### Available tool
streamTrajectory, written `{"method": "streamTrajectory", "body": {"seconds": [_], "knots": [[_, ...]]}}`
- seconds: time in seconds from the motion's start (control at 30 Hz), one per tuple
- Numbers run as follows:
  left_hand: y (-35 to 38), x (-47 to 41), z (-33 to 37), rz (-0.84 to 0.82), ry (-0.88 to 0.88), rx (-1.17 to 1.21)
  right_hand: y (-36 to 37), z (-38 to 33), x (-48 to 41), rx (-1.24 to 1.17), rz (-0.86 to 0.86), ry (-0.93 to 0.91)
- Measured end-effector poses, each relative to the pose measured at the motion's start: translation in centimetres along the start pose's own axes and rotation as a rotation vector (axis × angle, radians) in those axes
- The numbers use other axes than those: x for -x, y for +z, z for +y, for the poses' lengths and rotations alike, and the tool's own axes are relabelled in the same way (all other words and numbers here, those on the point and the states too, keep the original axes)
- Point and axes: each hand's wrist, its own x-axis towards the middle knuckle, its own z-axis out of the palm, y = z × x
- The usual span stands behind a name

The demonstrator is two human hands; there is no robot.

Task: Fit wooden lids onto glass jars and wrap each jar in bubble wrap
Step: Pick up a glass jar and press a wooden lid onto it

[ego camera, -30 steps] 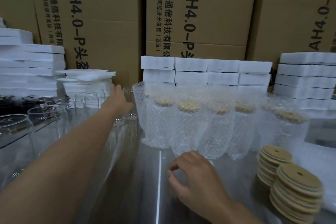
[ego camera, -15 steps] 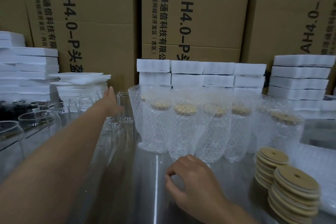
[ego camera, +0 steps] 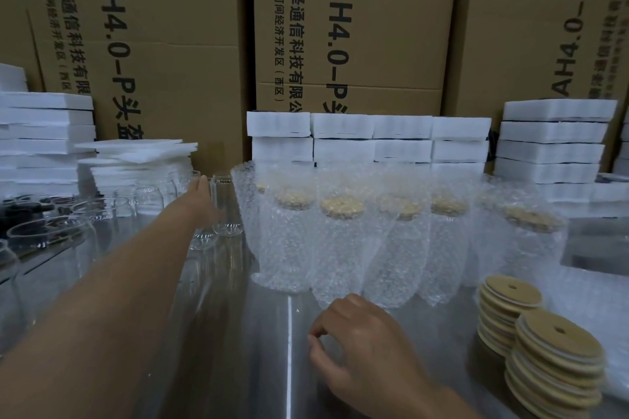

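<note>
My left hand (ego camera: pixel 201 206) reaches far across the table to a bare glass jar (ego camera: pixel 227 211) at the left end of the wrapped row. Its thumb points up and its fingers lie against the jar's left side. My right hand (ego camera: pixel 354 347) rests on the steel table (ego camera: pixel 272 367) near the front, fingers curled, thumb close to the forefinger, nothing visible in it. Several jars in bubble wrap (ego camera: pixel 340 241), wooden lids showing through the wrap, stand in a row across the middle. Two stacks of wooden lids (ego camera: pixel 551 360) sit at the right front.
Several bare glass jars (ego camera: pixel 102 224) crowd the table's left side. White foam blocks (ego camera: pixel 367 143) are stacked behind the row, at far left and at far right. Large cardboard boxes (ego camera: pixel 177 54) form the back wall. Bubble wrap (ego camera: pixel 592 303) lies beyond the lid stacks.
My left hand has gone from knuckles-up over the jars to thumb-up beside the bare jar. The view has tilted up slightly. My right hand stays where it was.
</note>
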Motion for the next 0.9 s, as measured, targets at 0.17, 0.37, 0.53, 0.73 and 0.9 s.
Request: {"method": "streamTrajectory", "body": {"seconds": [0.17,0.37,0.53,0.73,0.9], "knots": [[0.1,1.0,0.2,0.112,-0.055,-0.226,0.3,0.3,0.1,0.007,0.012,0.008],[0.3,3.3,-0.1,0.26,0.117,-0.371,0.9,1.1,0.2,0.024,0.003,0.082],[0.7,7.4,0.4,0.659,0.609,-0.204,0.9,1.5,0.1,-0.039,0.041,0.105],[-0.1,12.6,3.1,0.994,0.924,-0.096,1.0,1.7,0.2,-0.177,0.024,0.212],[-0.3,16.7,5.0,1.091,1.093,-0.009,1.2,1.3,0.2,-0.277,-0.047,0.179]]}}
